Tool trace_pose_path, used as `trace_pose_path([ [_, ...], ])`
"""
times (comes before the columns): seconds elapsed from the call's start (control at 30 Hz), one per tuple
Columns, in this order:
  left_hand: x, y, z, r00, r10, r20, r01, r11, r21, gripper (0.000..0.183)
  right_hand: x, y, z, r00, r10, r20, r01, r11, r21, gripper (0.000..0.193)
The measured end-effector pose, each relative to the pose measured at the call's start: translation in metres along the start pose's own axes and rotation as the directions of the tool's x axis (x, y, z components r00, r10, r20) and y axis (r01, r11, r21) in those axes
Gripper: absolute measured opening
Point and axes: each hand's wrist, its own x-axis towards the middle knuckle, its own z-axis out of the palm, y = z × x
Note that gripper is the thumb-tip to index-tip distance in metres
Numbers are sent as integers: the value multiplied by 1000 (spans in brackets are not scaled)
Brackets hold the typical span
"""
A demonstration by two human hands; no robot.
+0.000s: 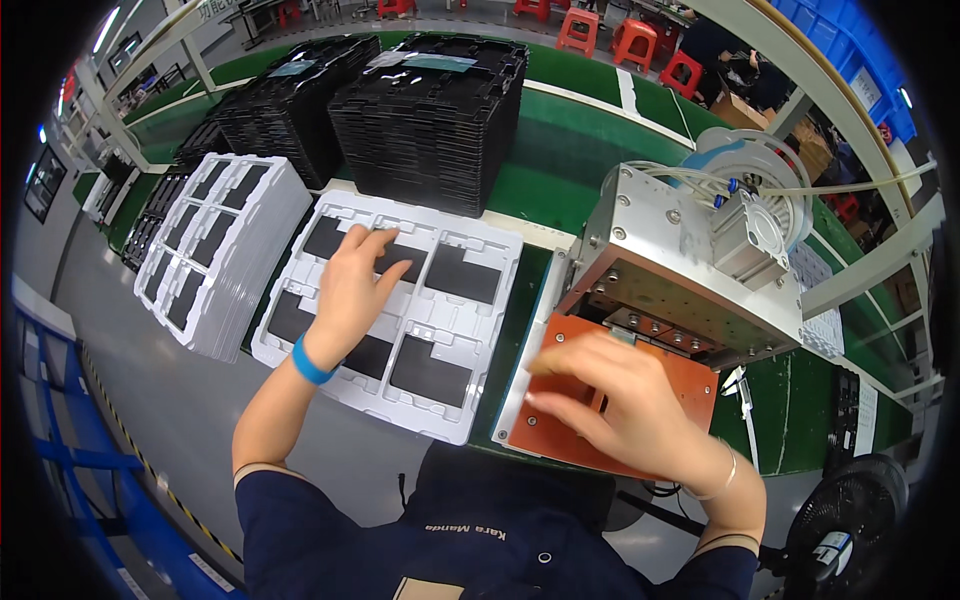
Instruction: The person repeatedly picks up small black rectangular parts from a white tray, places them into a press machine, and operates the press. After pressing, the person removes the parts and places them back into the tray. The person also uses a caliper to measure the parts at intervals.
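Note:
My left hand (350, 285), with a blue band at its wrist, hovers over a white plastic tray (480, 375). Its thumb and fingers are apart, near a thin dark rectangular piece (402, 262) in one compartment. Similar flat pieces lie in the tray's other pockets, such as the dark piece (465, 275) at the upper right. My right hand (625, 395) is over the orange plate (560, 440) of a metal press-like machine (690, 230). Its thumb and fingers are spread, slightly blurred, with nothing visible between them. The hand covers part of the plate.
Left of the tray stands a stack of white trays (225, 260) with dark pieces on top. Tall stacks of black trays (430, 130) rise behind. A caliper (742, 400) lies right of the machine on the green bench. A black fan (850, 520) stands at lower right.

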Motion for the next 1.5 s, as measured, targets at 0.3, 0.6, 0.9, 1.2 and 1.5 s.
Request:
trace_pose_path([
  [0.3, -60, -22, -20, 878, 420, 230, -444, 894, 65, 20, 164, 77, 134, 999, 20, 37, -3, 909, -417, 38],
  [0.6, -60, -28, -21, 882, 431, 192, -457, 880, 127, 24, 197, 71, 168, 903, 429, -12, -401, 834, -378, 50],
  [0.9, -15, 4, -22, 786, 575, 230, -605, 790, 93, 28, 122, 29, 58, 916, -282, -286, 244, 956, -160, 28],
  [1.2, 13, 44, 72, 808, 560, 183, -557, 827, -76, 23, -104, 12, -44, 777, 588, -224, -504, 795, 338, 32],
  [1.5, -22, 143, 12, 493, 869, 47, -807, 477, -347, 27, -115, 35, -10, 878, 264, -399, -406, 852, -331, 19],
])
